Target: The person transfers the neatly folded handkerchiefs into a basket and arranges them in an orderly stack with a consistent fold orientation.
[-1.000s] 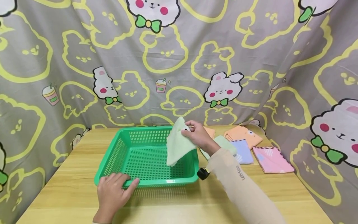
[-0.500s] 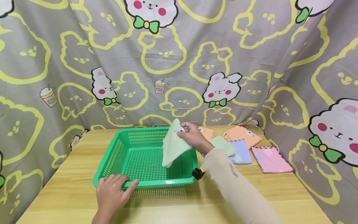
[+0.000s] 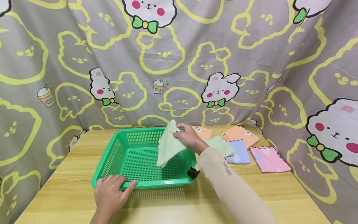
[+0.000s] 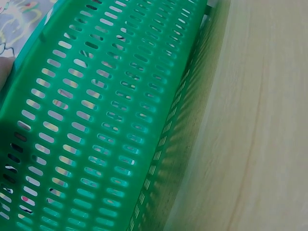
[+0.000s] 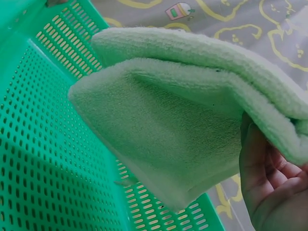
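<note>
My right hand [image 3: 190, 137] pinches a folded light green towel [image 3: 169, 147] by its upper right edge, holding it over the right part of a green plastic basket [image 3: 156, 184]. In the right wrist view the towel [image 5: 163, 115] hangs in thick layers, the thumb pressed against it. Lower left, my left hand [image 3: 109, 194] holds the basket's near left rim, its thumb along the top. The left wrist view shows the slotted basket wall [image 4: 96, 110] and only a bit of a finger [image 4: 5, 70] at the rim.
Right of the basket on the wooden table [image 3: 70, 177] lie folded towels: a green one [image 3: 221, 145], a blue one [image 3: 239, 152], a pink one [image 3: 269, 159] and two orange ones [image 3: 246, 137]. A patterned grey curtain [image 3: 179, 62] hangs behind and at the sides.
My right hand has moved slightly left with the green towel, farther over the basket. The left hand stays on the rim. The whole view has shifted a little.
</note>
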### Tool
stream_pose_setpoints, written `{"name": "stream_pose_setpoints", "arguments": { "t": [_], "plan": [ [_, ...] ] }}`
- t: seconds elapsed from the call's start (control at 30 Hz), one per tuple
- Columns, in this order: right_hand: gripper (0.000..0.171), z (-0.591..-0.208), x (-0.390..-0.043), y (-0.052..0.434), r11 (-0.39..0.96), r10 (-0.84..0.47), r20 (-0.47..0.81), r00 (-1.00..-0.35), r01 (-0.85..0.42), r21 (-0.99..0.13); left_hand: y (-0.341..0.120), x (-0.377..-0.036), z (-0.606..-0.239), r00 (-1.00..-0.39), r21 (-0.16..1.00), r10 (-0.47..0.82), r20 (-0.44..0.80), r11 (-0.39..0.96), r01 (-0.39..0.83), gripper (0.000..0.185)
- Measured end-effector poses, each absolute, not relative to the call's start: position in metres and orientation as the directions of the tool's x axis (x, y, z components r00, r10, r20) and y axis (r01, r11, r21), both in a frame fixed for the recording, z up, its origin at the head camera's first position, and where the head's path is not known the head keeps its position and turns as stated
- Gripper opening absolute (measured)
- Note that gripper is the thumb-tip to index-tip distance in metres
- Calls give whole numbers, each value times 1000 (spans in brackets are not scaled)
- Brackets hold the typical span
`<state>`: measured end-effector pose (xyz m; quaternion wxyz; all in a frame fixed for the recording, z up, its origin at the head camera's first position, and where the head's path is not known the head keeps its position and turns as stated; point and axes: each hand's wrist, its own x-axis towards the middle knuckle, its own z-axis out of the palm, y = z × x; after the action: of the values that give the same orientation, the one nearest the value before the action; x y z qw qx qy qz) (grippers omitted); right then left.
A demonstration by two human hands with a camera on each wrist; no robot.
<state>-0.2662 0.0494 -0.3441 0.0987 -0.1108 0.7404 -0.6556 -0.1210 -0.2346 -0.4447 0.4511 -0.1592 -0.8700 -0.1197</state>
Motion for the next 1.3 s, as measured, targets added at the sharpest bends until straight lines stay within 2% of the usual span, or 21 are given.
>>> {"name": "stream_pose_setpoints", "arguments": {
  "t": [0.37,0.63,0.83,1.13,1.3],
  "plan": [
    [15,-349,-270,43,114,-334,-25,-942,-14,-993,-236,-120,-446,-522,57,168,836,921,386,65],
    [15,-355,-273,40,118,-337,-41,-941,1,-993,-235,-120,-445,-549,71,166,819,921,384,64],
    [16,-359,-272,38,116,-349,-104,-931,67,-991,-234,-119,-444,-570,81,167,804,919,385,63],
    [12,-365,-273,32,61,-364,-163,-917,151,-987,-234,-119,-445,-555,76,168,815,918,389,62],
    [11,-371,-273,32,76,-405,-205,-891,191,-979,-234,-120,-446,-539,65,171,824,919,390,63]
  ]
}}
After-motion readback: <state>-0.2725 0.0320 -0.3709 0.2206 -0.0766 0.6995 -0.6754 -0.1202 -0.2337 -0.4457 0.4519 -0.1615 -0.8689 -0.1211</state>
